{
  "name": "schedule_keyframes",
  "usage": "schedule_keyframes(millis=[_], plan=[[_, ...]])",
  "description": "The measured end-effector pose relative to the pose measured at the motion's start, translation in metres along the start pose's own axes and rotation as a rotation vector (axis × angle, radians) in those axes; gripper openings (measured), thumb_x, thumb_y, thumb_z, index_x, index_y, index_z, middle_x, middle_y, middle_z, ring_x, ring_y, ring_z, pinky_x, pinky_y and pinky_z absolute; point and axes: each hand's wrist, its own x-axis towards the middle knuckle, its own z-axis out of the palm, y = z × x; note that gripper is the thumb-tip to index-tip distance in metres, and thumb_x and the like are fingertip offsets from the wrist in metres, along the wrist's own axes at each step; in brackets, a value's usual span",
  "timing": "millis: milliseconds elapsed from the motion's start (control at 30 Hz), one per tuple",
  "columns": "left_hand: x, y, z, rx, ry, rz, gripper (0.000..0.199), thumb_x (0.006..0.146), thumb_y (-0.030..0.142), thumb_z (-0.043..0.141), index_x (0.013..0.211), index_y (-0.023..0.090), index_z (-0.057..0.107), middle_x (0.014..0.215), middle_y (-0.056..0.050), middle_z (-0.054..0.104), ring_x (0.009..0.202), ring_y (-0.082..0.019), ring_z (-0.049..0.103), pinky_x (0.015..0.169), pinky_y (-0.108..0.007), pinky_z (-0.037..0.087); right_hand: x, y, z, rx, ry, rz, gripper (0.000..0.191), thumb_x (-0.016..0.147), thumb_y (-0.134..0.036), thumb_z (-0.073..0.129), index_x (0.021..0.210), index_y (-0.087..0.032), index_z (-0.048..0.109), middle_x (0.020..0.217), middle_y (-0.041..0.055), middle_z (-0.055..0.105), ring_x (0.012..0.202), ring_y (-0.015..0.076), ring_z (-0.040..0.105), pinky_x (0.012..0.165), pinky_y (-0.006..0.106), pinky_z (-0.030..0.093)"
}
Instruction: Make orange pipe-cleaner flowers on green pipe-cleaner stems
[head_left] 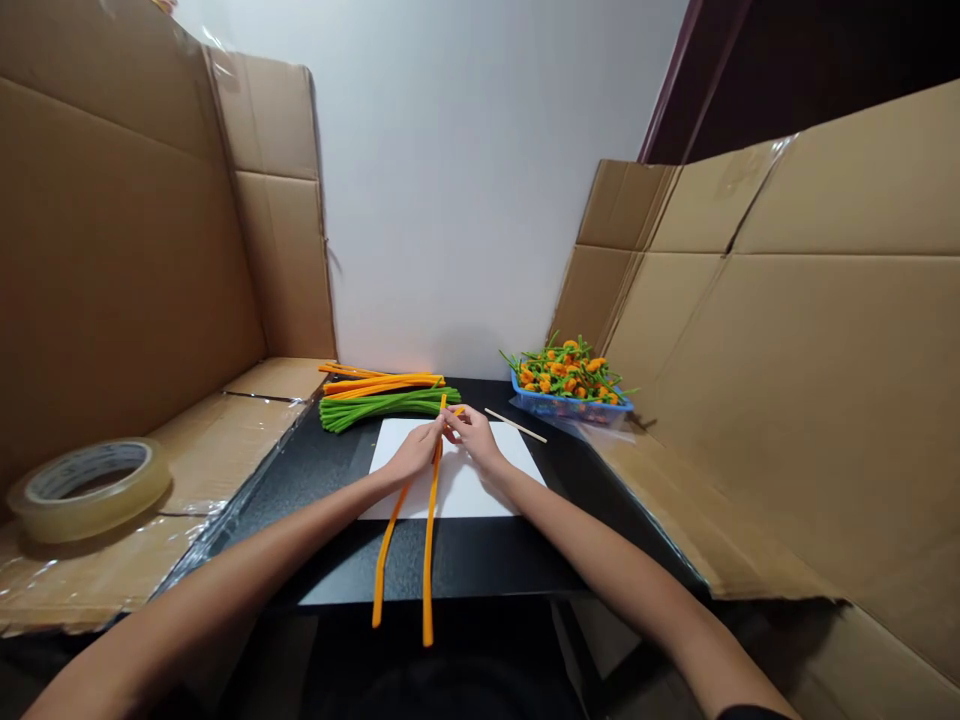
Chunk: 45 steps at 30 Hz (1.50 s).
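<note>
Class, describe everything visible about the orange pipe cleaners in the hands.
The orange pipe cleaners look long, thin and fuzzy. Two lengths hang toward the camera, apart at their ends, reaching past the near edge of the black table; the left one bends slightly. Higher up, the left hand and right hand pinch them above the white sheet, hiding any join.

Black table (502, 560), faint sheen, near edge straight. White sheet (465, 492) flat around the middle, its near side set back from the table's near edge. Far left corner: orange fuzzy stems (382, 383) lying along the far edge, green fuzzy stems (382, 405) bunched just in front. Far right corner: blue basket (562, 405), loaded, clear plastic (600, 432) at its near side. Thin pale stick (517, 425) slanted between sheet and basket, near end toward the right edge
</note>
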Motion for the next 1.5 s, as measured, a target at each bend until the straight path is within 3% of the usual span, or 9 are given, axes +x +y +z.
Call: schedule_keyframes(millis=[100, 267, 367, 467, 633, 767, 933, 1133, 1500], plan=[[0.0, -0.004, -0.001, 0.134, -0.065, 0.12, 0.061, 0.089, 0.073, 0.037, 0.08, 0.018, 0.062, 0.063, -0.001, 0.057, 0.063, -0.018, 0.053, 0.062, -0.028, 0.038, -0.002, 0.006, -0.001, 0.11, 0.004, 0.069, 0.046, 0.054, -0.051, 0.087, 0.074, -0.017, 0.063, 0.063, -0.0053, 0.053, 0.057, 0.0084, 0.045, 0.058, 0.025, 0.034], [0.003, -0.006, -0.006, 0.135, -0.074, 0.106, 0.056, 0.093, 0.066, 0.037, 0.076, 0.018, 0.059, 0.057, 0.001, 0.052, 0.054, -0.016, 0.048, 0.056, -0.026, 0.035, 0.003, 0.005, -0.008, 0.271, 0.066, 0.121, 0.025, 0.062, -0.033, 0.083, 0.076, -0.019, 0.068, 0.074, -0.0024, 0.064, 0.07, 0.0103, 0.056, 0.062, 0.022, 0.038], [0.006, -0.006, -0.012, 0.149, -0.07, 0.081, 0.047, 0.095, 0.058, 0.041, 0.086, 0.017, 0.064, 0.053, 0.002, 0.052, 0.052, -0.015, 0.048, 0.055, -0.025, 0.036, 0.013, -0.003, -0.021, 0.384, 0.194, 0.157, 0.01, 0.075, -0.027, 0.073, 0.076, -0.02, 0.066, 0.074, 0.0, 0.068, 0.074, 0.0126, 0.061, 0.065, 0.023, 0.045], [0.007, -0.007, -0.02, 0.214, 0.013, 0.107, 0.037, 0.097, 0.042, 0.042, 0.106, 0.016, 0.066, 0.061, 0.0, 0.062, 0.054, -0.014, 0.051, 0.059, -0.025, 0.04, 0.02, -0.013, -0.035, 0.331, 0.275, 0.161, 0.002, 0.079, -0.02, 0.068, 0.08, -0.019, 0.067, 0.063, -0.0023, 0.062, 0.058, 0.0095, 0.054, 0.055, 0.02, 0.041], [0.009, -0.009, -0.024, 0.172, 0.089, 0.031, 0.041, 0.087, 0.02, 0.048, 0.126, 0.019, 0.06, 0.087, -0.001, 0.072, 0.049, -0.009, 0.052, 0.059, -0.024, 0.045, 0.016, -0.015, -0.033, 0.013, -0.031, 0.162, 0.012, 0.071, -0.006, 0.065, 0.079, -0.015, 0.068, 0.058, -0.0026, 0.06, 0.044, 0.0072, 0.046, 0.045, 0.021, 0.032], [0.012, -0.011, -0.022, 0.148, 0.109, 0.016, 0.028, 0.088, 0.031, 0.055, 0.108, 0.016, 0.067, 0.086, -0.005, 0.072, 0.054, -0.011, 0.056, 0.057, -0.024, 0.045, 0.008, -0.004, -0.02, -0.041, -0.104, 0.178, 0.018, 0.067, -0.002, 0.063, 0.079, -0.015, 0.067, 0.069, 0.0008, 0.067, 0.052, 0.0091, 0.057, 0.049, 0.021, 0.042], [0.014, -0.013, -0.024, 0.185, 0.212, 0.055, 0.028, 0.087, 0.04, 0.06, 0.095, 0.015, 0.07, 0.08, -0.006, 0.072, 0.069, -0.015, 0.063, 0.06, -0.023, 0.045, 0.007, 0.002, -0.016, -0.018, -0.037, 0.171, 0.028, 0.068, -0.002, 0.057, 0.091, -0.015, 0.067, 0.065, -0.0003, 0.066, 0.047, 0.0073, 0.049, 0.042, 0.018, 0.03], [0.014, -0.012, -0.025, 0.087, 0.236, 0.065, 0.038, 0.082, 0.051, 0.066, 0.092, 0.015, 0.07, 0.065, -0.002, 0.067, 0.056, -0.012, 0.057, 0.052, -0.022, 0.04, 0.006, 0.0, -0.016, 0.012, 0.021, 0.164, 0.023, 0.071, -0.007, 0.062, 0.09, -0.014, 0.072, 0.06, -0.0015, 0.062, 0.046, 0.0062, 0.041, 0.042, 0.019, 0.024], [0.011, -0.007, -0.021, -0.033, 0.196, 0.045, 0.036, 0.078, 0.05, 0.071, 0.086, 0.015, 0.068, 0.068, -0.004, 0.068, 0.05, -0.01, 0.054, 0.049, -0.022, 0.044, 0.001, -0.001, -0.015, 0.097, -0.033, 0.149, 0.015, 0.075, -0.016, 0.068, 0.09, -0.016, 0.071, 0.068, 0.0005, 0.067, 0.056, 0.0088, 0.054, 0.053, 0.021, 0.039]])
